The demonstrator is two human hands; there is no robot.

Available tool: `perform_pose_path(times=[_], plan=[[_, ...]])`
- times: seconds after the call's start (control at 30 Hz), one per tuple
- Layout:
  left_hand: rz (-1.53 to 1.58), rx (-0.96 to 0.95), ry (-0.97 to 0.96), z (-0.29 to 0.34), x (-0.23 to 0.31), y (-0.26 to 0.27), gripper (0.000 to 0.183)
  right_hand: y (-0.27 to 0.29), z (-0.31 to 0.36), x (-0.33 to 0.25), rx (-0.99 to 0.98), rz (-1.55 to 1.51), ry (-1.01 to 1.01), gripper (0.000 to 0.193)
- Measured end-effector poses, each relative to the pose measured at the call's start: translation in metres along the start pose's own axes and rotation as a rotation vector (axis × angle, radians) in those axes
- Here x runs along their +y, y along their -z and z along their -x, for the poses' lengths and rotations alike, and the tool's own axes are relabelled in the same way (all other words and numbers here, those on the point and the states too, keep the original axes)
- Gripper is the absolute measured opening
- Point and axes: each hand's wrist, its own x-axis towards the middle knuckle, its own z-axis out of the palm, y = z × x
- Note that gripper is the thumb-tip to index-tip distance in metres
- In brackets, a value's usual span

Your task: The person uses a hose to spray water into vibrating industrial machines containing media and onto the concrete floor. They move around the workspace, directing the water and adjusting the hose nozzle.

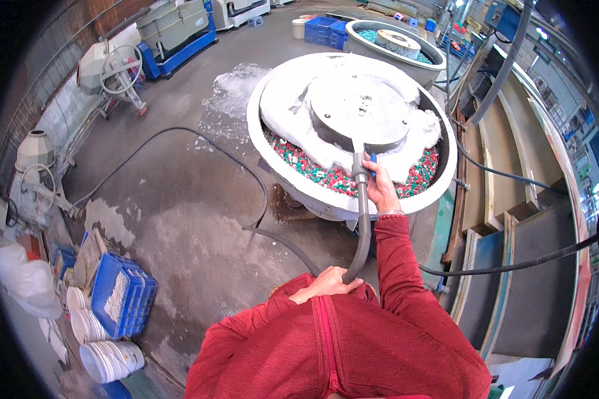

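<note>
The person's right hand (383,189) gripped a grey nozzle (360,171) with a blue lever (373,159), its tip directed over a round, white-rimmed tub (254,120). The left hand (326,284), nearer the body, was wrapped around the dark hose (364,229). White foam (293,133) lay over red, green and white pieces (313,167) around a central hub (359,106). A second tub (399,64) stood at far right; a blue crate (138,299) and stacked white buckets (110,362) stood at near left.

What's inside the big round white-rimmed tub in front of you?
Inside the big round white-rimmed tub: small red, green and white pieces, thick white foam and a round grey-sided central hub. The foam hides whatever is beneath it; the pieces hide anything deeper.
</note>
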Motion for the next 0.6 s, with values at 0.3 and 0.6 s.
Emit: perform_pose_path(times=[0.3,0.6], plan=[[0.049,-0.115,-0.106,-0.025,0.004,-0.021,0.036,0.067,0.012,-0.026,0.017,-0.07,0.142,0.041],[-0.071,-0.101,-0.076,-0.072,0.036,-0.063,0.028,0.103,0.024,-0.079,-0.01,-0.085,0.201,0.05]])
